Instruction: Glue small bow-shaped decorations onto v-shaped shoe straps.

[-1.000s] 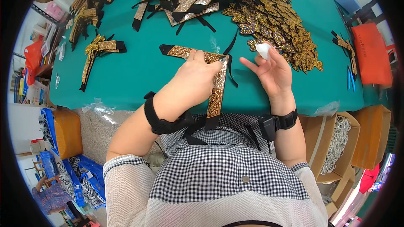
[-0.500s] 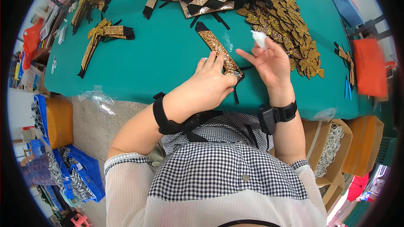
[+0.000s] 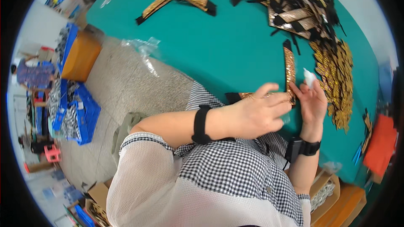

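Head view: the left hand point(image 3: 257, 115) has its grip pinched on the near end of a gold glitter strip point(image 3: 289, 69) with black ends, lying on the teal bench point(image 3: 219, 46). Beside it, the right hand point(image 3: 312, 101) holds a small white bottle point(image 3: 309, 77).

I hold a gold glitter strip point(image 3: 289, 69) with black ends, its near end pinched in my left hand point(image 3: 259, 115) and its length lying out over the teal table point(image 3: 219, 46) away from me. A second length of it (partly hidden by my fingers) runs leftward under that hand. My right hand point(image 3: 311, 103) holds a small white piece point(image 3: 308, 77) just beside the strip.
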